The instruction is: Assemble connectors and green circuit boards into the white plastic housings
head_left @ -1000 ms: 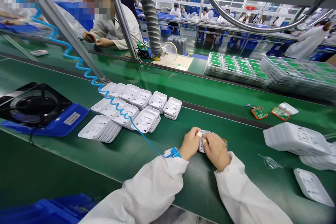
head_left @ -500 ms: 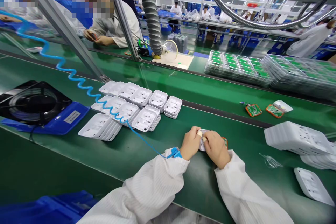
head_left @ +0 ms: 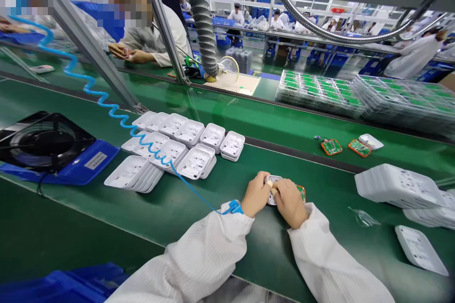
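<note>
In the head view, grasps a small white casing (head_left: 271,199) between left hand (head_left: 255,195) and right hand (head_left: 290,202), near the middle of the green worktop (head_left: 227,184). Has the grip clenched around it from both sides, with pale-covered thumbs close together over the top. Has an orange-edged green board (head_left: 302,192) just beside the right hand, partly hidden behind it. Wears a blue wrist strap (head_left: 235,207) on the left, joined to a coiled blue cord (head_left: 121,117). To the left, has stacks of white casings (head_left: 195,162) and, farther off, a black fan (head_left: 53,138) with a blue base (head_left: 101,154). To the right, has a leaning row of casings (head_left: 384,187), a clear plastic piece (head_left: 366,218) and a lone casing (head_left: 421,250). Across the dark rail (head_left: 302,156), has two more boards (head_left: 332,147) near a small white shell (head_left: 371,141).
</note>
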A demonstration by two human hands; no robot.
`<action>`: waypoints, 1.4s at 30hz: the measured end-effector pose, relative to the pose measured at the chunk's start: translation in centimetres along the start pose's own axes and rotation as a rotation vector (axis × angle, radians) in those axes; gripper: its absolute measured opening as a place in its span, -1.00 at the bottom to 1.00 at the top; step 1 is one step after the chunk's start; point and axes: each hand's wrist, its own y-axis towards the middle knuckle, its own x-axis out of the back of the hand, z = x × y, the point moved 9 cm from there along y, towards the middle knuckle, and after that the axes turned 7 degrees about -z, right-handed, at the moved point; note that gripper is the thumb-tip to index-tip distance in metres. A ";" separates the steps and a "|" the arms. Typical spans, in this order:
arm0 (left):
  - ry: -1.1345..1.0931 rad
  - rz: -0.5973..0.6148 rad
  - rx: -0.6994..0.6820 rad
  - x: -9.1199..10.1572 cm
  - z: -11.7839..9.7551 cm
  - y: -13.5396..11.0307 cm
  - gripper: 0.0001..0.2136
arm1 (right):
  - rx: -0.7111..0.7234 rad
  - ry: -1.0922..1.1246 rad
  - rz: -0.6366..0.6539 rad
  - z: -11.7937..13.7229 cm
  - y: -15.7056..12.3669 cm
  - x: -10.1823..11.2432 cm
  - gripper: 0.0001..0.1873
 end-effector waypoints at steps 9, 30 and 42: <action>0.015 0.013 -0.045 0.7 -0.7 0.5 -0.72 | 0.018 -0.071 0.016 -1.3 -1.6 0.6 -0.82; -0.015 0.192 -0.197 -0.1 -2.5 0.1 -0.68 | -0.140 0.087 0.130 -3.1 -0.6 0.5 -0.57; 0.025 0.052 -0.161 0.0 -1.8 0.4 -0.71 | -0.333 0.382 0.325 -3.8 -0.7 -1.6 -0.74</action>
